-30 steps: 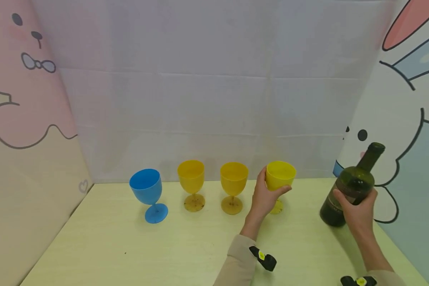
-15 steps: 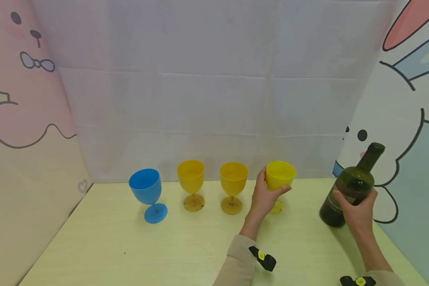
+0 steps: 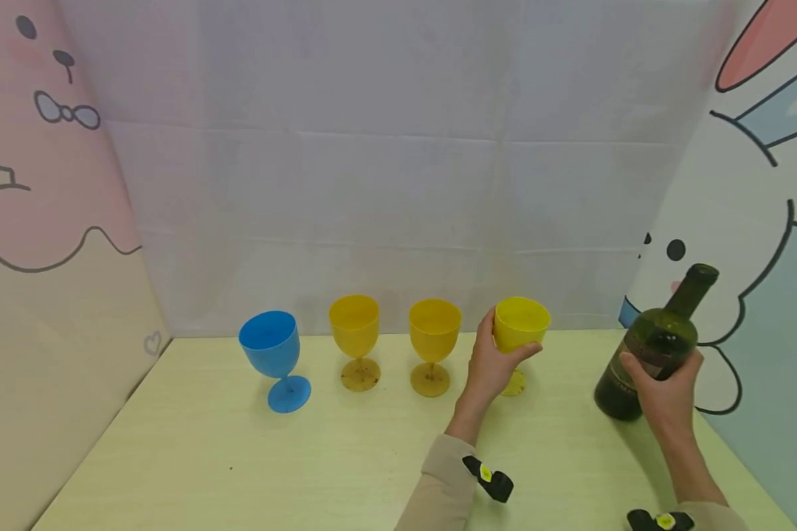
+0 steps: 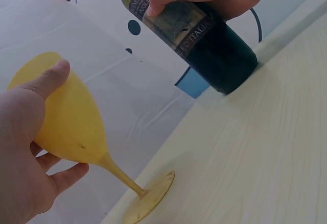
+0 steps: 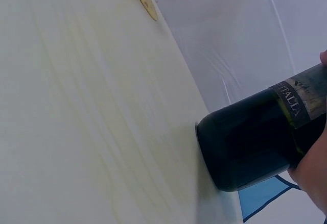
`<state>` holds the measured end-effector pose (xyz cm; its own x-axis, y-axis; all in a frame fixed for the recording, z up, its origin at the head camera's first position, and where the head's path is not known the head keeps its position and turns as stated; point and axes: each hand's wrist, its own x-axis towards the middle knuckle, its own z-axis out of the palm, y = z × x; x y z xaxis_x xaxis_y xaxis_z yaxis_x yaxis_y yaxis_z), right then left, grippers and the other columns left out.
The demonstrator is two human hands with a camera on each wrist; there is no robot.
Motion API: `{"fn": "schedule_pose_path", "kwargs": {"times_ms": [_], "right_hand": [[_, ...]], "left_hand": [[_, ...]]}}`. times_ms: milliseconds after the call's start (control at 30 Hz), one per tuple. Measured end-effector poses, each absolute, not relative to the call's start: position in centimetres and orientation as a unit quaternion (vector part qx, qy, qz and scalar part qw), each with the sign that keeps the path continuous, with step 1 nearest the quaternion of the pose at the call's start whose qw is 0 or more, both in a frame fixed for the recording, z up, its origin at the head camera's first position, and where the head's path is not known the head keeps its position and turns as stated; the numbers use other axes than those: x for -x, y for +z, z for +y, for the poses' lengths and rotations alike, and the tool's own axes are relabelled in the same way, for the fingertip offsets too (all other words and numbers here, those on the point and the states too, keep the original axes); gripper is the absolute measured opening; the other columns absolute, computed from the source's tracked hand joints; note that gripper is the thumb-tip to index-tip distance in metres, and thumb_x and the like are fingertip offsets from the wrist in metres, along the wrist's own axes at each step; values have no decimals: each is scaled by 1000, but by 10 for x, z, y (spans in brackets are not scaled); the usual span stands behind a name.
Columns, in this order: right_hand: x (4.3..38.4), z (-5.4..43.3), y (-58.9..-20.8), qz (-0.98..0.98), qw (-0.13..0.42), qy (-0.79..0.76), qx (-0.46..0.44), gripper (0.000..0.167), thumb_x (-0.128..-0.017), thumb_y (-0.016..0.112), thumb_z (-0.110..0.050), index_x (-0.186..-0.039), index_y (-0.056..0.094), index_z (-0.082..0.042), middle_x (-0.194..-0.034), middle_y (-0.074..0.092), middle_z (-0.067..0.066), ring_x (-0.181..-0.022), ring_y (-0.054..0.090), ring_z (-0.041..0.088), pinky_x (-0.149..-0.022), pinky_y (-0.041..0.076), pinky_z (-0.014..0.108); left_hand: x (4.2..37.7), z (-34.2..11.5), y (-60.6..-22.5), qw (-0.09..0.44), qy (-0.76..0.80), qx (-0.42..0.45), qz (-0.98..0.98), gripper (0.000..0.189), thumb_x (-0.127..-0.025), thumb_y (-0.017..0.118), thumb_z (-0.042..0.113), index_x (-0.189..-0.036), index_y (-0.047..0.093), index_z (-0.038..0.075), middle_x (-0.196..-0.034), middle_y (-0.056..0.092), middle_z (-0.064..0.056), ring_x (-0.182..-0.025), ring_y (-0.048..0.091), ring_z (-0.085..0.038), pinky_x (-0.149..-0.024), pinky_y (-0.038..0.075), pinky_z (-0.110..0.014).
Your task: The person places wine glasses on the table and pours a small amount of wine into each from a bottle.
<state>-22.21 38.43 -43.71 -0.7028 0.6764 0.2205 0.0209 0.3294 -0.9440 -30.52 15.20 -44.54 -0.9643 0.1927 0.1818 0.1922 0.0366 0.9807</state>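
My left hand (image 3: 494,366) grips the bowl of a bright yellow goblet (image 3: 519,324), thumb in front and fingers around the far side. In the left wrist view that goblet (image 4: 76,122) rests its foot on the table. My right hand (image 3: 667,391) holds a dark green wine bottle (image 3: 660,332) around its middle, at the right of the table. Its base meets the tabletop in the right wrist view, where the bottle (image 5: 245,142) shows part of its label. The fingers behind the bottle are mostly hidden.
Left of the held goblet stand two darker yellow goblets (image 3: 435,332) (image 3: 355,328) and, further left, a blue goblet (image 3: 270,346), in a row on the pale wooden table (image 3: 272,472). A white cloth (image 3: 372,184) hangs behind; cartoon-printed panels (image 3: 717,192) flank both sides.
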Motion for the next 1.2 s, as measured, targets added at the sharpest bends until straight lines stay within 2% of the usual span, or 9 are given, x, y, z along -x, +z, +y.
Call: {"fn": "schedule_pose_path", "kwargs": {"times_ms": [433,733,1200], "right_hand": [[224,385,-441,-753,314,530,233,83,-88,73,-26,-150,19,-35,-142,36,-12,-134,38,18,-117,26,35],[227,387,-444,-748,325,533,226,84,-88,74,-24,-151,20,-35,-142,35,-14,-133,39,16,-117,26,34],[224,385,-443,-745,323,536,232,83,-88,74,-25,-150,20,-36,-142,36,-14,-134,39,17,-117,26,36]], "left_hand": [[304,151,-446,2,684,-130,718,87,-79,82,47,-150,32,41,-146,45,18,-128,50,-13,-112,38,-48],[306,153,-447,2,681,-128,721,93,-78,82,47,-154,30,30,-150,42,15,-132,48,-14,-113,37,-48],[305,152,-446,2,673,-128,729,91,-77,82,50,-152,31,37,-151,43,14,-134,47,-14,-114,36,-50]]}}
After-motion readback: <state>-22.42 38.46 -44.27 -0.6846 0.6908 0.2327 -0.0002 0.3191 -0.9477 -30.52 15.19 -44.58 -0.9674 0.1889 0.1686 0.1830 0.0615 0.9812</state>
